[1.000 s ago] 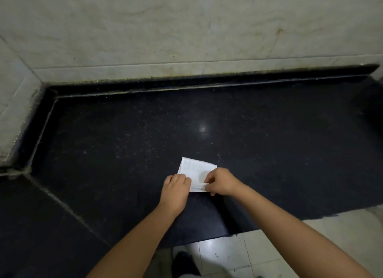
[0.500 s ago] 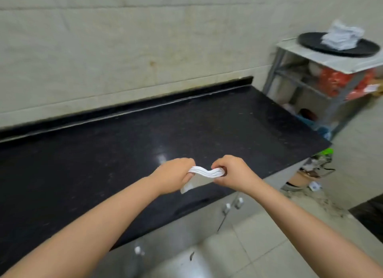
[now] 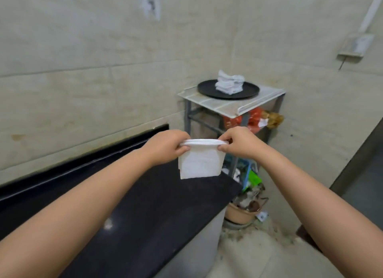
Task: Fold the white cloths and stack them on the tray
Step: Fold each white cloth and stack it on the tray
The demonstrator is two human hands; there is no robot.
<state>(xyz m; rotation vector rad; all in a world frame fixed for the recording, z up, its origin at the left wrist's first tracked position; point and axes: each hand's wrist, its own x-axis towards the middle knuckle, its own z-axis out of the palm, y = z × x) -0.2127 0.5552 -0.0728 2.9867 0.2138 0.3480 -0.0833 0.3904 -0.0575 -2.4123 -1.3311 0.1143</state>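
- The folded white cloth (image 3: pixel 200 162), flat on the black counter (image 3: pixel 145 205) a second ago, has been lifted and is now held mid-frame, hanging soft and roughly square.
- Its top fold is pinched at either end by the left hand (image 3: pixel 169 146) and right hand (image 3: pixel 238 142).
- The view has been turned toward the round dark tray (image 3: pixel 207 89), upper centre, where a stack of cloths (image 3: pixel 229 83) is seen; folding is judged done, carrying begun.
- The tray rests on a pale-topped metal rack (image 3: pixel 232 107).

I see my left hand (image 3: pixel 165 148) and right hand (image 3: pixel 240 142) pinching a folded white cloth (image 3: pixel 200 163) aloft. A round black tray (image 3: pixel 207 89) bearing stacked white cloths (image 3: pixel 229 82) sits beyond.
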